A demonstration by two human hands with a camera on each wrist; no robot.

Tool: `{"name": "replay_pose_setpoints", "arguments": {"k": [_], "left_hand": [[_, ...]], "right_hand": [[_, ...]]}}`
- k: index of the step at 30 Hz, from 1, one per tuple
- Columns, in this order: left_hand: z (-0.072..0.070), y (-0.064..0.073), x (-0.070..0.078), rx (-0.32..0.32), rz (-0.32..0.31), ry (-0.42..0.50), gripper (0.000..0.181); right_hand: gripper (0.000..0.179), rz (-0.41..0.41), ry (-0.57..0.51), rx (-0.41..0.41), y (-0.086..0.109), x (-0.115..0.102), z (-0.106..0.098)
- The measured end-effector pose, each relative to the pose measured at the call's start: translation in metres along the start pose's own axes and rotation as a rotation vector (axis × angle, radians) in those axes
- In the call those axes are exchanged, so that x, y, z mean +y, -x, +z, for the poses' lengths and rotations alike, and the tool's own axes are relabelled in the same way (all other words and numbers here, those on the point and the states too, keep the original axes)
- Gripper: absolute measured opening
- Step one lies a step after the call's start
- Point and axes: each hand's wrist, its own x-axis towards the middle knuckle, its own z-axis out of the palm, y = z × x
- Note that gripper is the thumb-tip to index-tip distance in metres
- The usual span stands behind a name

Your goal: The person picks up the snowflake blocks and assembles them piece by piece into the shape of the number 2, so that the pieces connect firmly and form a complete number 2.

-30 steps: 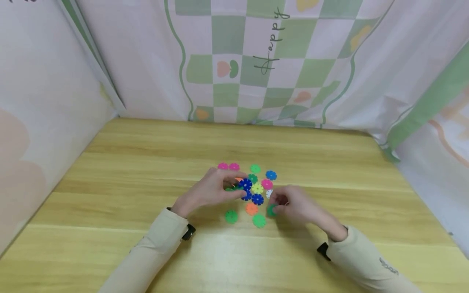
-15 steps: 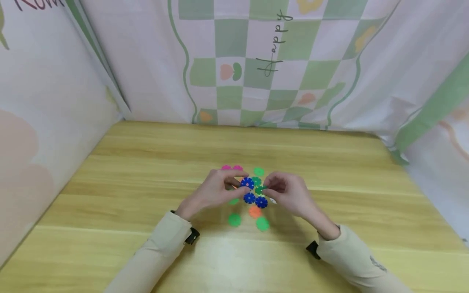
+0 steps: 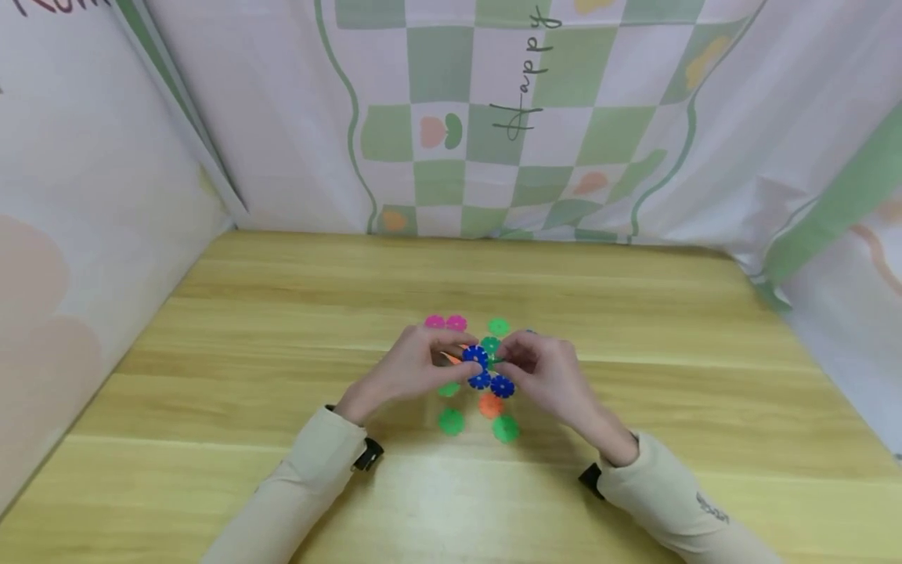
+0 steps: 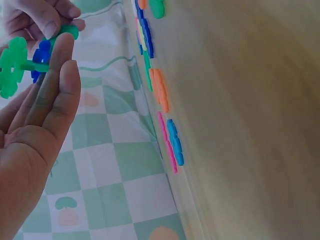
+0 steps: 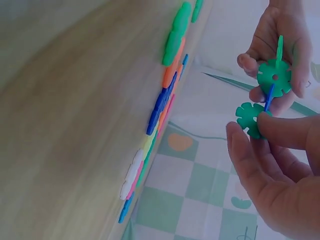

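Note:
My left hand (image 3: pixel 412 364) grips a small build of interlocking snowflake discs above the table. The build has a blue disc (image 3: pixel 475 356) facing up, with a green disc (image 5: pixel 275 78) and a lighter green disc (image 5: pixel 280 50) slotted together beyond it. Between thumb and fingers, my right hand (image 3: pixel 557 376) pinches another green disc (image 5: pixel 247 120), its edge right at the blue disc (image 5: pixel 269 98). In the left wrist view, the lighter green disc (image 4: pixel 13 66) sticks out beside the left fingers, and the right fingertips (image 4: pixel 49 29) meet the far side of the blue disc.
Loose discs lie flat below the hands: dark blue (image 3: pixel 503 386), orange (image 3: pixel 491 405), green (image 3: pixel 451 421), pink (image 3: pixel 456 323) and more, some hidden by the hands. A white disc (image 5: pixel 131 174) shows in the right wrist view. Printed curtains (image 3: pixel 282 117) surround the wooden table (image 3: pixel 296 290).
My right hand has picked up the green disc from the right of the pile and carried it up and left to the blue disc. The left hand has stayed nearly still.

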Motion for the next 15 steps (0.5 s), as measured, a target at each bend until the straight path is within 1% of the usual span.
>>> {"name": "replay_pose_setpoints", "arguments": {"k": [7, 11, 15], "left_hand": [[0.0049, 0.0001, 0.0024, 0.003, 0.033, -0.075, 0.043], [0.0074, -0.0002, 0.0037, 0.028, 0.054, -0.110, 0.039], [0.0099, 0.0003, 0.0088, 0.048, 0.067, -0.149, 0.034]], "right_hand": [[0.014, -0.025, -0.018, 0.040, 0.0019, -0.0011, 0.0015], [0.014, -0.054, -0.007, 0.060, 0.0020, -0.0004, 0.0027], [0.014, -0.087, 0.009, 0.084, 0.0022, 0.0004, 0.0030]]}}
